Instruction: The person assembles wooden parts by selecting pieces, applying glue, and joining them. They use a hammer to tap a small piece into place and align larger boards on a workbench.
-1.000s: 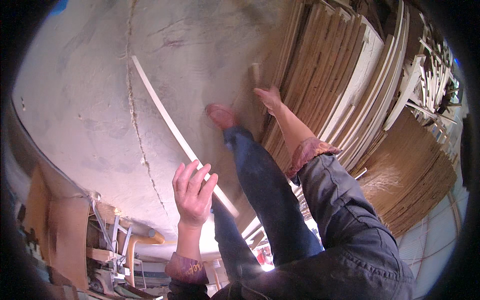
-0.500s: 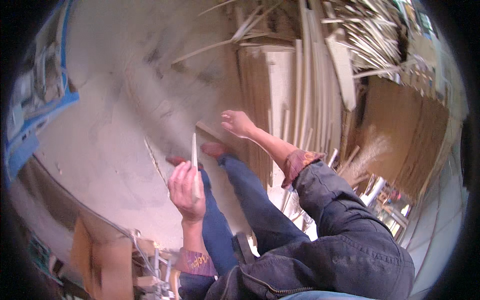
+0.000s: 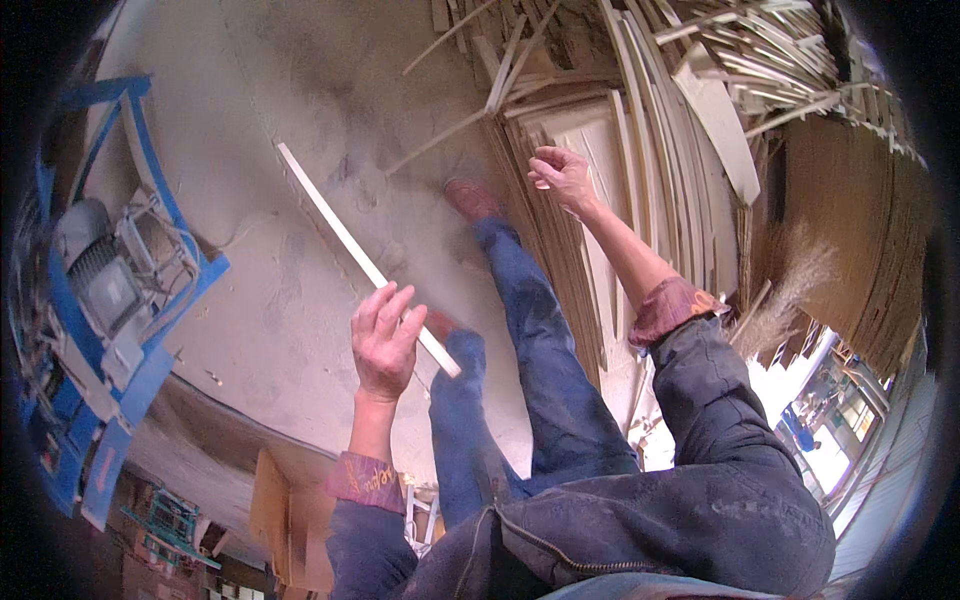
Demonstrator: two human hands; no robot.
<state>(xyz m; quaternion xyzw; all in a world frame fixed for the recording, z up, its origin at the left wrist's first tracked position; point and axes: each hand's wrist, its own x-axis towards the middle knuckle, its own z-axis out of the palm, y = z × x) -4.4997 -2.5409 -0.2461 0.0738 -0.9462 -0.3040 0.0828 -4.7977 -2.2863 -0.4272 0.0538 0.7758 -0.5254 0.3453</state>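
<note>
A long, pale wooden strip (image 3: 335,223) slants across the view, its far end pointing up and left over the floor. My left hand (image 3: 384,345) grips it near its lower end, fingers wrapped around the wood. Further forward and to the right, my right hand (image 3: 562,178) is held in the air with fingers curled in and nothing visible in them. Behind that hand lies a stack of brown boards (image 3: 560,235).
Long strips (image 3: 665,150) lie along the stack at right, with a loose heap of sticks (image 3: 770,60) beyond. A brown panel stack (image 3: 835,220) stands far right. Blue-framed machinery (image 3: 120,290) stands left. A cardboard box (image 3: 290,510) is at lower left. Loose sticks (image 3: 440,140) lie on the floor ahead.
The strip, seen nearly end-on before, now shows its full length, slanting left. My right hand has moved up and to the right. My legs have shifted in a step and the view has turned.
</note>
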